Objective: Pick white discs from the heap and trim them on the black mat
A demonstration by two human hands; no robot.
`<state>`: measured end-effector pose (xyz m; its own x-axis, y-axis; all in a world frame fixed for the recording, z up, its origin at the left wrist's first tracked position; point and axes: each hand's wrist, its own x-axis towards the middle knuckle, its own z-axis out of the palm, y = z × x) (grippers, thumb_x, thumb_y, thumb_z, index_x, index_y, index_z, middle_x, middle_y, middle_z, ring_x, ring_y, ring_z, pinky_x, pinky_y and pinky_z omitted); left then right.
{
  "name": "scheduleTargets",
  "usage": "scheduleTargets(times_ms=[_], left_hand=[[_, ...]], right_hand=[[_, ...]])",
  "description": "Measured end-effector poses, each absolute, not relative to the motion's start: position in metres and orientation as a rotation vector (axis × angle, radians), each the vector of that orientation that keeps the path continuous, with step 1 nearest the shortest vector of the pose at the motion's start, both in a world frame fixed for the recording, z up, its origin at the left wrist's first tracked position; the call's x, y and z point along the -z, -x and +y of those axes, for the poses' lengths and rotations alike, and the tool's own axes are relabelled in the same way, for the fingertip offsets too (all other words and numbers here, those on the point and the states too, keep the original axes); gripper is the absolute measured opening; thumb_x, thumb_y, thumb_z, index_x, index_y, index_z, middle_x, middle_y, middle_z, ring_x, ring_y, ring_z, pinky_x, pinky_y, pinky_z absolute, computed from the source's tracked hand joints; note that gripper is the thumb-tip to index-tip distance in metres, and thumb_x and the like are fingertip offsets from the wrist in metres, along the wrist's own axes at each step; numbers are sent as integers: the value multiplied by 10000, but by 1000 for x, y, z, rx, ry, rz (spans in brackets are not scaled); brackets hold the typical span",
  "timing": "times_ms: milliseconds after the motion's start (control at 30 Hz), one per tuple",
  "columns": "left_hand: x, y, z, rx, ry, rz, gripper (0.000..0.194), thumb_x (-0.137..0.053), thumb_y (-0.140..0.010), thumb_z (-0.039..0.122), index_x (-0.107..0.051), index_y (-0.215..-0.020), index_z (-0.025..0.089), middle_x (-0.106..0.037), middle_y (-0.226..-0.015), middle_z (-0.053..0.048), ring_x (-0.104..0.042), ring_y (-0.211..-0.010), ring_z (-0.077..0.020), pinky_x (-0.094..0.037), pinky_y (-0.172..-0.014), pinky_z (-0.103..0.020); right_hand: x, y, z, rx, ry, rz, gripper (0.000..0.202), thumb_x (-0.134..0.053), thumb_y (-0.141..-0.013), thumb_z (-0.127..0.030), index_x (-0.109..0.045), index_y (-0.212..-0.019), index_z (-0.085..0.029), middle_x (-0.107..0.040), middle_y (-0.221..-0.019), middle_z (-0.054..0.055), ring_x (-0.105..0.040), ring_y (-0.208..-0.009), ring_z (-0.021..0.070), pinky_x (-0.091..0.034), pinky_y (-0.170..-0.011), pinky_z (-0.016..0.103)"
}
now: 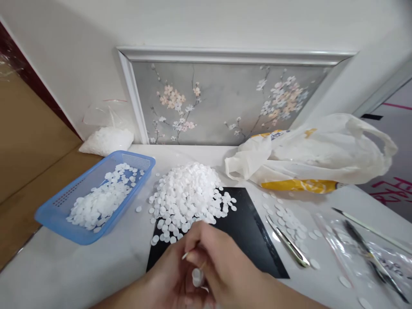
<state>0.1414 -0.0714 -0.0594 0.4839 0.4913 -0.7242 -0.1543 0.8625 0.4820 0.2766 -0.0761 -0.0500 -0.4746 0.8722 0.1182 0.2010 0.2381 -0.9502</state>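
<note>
My two hands meet over the near edge of a black mat [247, 231]. My left hand [169, 274] is curled, with a few small white plastic discs [197, 277] in its palm and fingers. Thumb and forefinger of my right hand [225, 259] pinch together at a thin white disc [184, 256] seen edge-on; the overlapping fingers partly hide it. Just beyond the hands, a large heap of the same white discs [189, 189] covers the mat's far left part and spills onto the white table.
On the left stands a blue plastic basket [127, 199] with more discs, a filled clear bag [107, 139] behind it. To the right lie metal tweezers [288, 244], scattered discs [291, 223], clear plastic bags [350, 257], a black pen-like tool [357, 236] and a white shopping bag [309, 159].
</note>
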Motion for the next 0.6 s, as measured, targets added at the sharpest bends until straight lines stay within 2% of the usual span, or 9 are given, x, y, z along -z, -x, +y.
scheduleTargets(times_ms=[100,200,267,333,367,433,500,600], left_hand=[[56,-138,-73,-587,-311,1010,251,-539,-738,414,-509,-636,188,-304,-450,79,-286,-400,-57,-177,-393,-155],[52,-136,-69,-700,-335,954,241,-482,-786,396,-569,-776,171,-300,-462,87,-196,-385,-47,-106,-383,-154],[49,-133,-63,-706,-418,944,259,-486,-800,419,-527,-711,179,-276,-454,93,-154,-377,-49,-85,-382,-175],[42,-125,-54,-698,-643,977,382,-497,-809,487,-397,-574,203,-248,-440,91,-141,-366,-57,-94,-383,-206],[35,-117,-49,-695,-817,1028,458,-479,-818,540,-327,-535,213,-239,-433,86,-149,-362,-65,-106,-386,-223],[18,-96,-35,-755,-1366,1227,493,-435,-858,537,-322,-509,207,-270,-457,64,-246,-414,-86,-181,-445,-233],[-2,-68,-20,-708,-1864,1701,430,-469,-852,488,-399,-538,203,-336,-482,45,-324,-481,-117,-196,-505,-245],[-19,-30,0,-302,-1964,2383,382,-368,-900,429,-508,-622,207,-454,-545,6,-445,-597,-181,-235,-593,-262]], right_hand=[[44,-262,-77,-894,873,-2096,137,-446,-823,-87,-429,-784,-218,-563,-792,24,-528,-713,154,-437,-626,267],[44,-261,-76,-750,773,-2115,188,-426,-808,-31,-438,-817,-218,-592,-826,35,-542,-793,169,-460,-716,298],[48,-267,-78,-585,722,-2057,220,-424,-823,-7,-465,-853,-221,-616,-882,44,-566,-850,171,-468,-759,310],[53,-278,-82,-349,657,-1988,258,-435,-839,8,-509,-925,-224,-632,-877,42,-591,-847,170,-477,-757,316],[56,-283,-84,-257,630,-1972,277,-446,-844,9,-524,-975,-223,-638,-856,42,-602,-814,169,-486,-733,313],[62,-295,-87,-181,610,-1965,309,-485,-846,-3,-526,-1067,-214,-651,-839,54,-617,-758,169,-507,-667,297],[67,-302,-89,-188,635,-1956,334,-526,-844,-18,-519,-1111,-218,-666,-846,67,-630,-734,170,-523,-618,283],[71,-306,-89,-199,681,-1926,335,-548,-835,-18,-532,-1083,-243,-677,-802,54,-639,-682,160,-531,-586,269]])
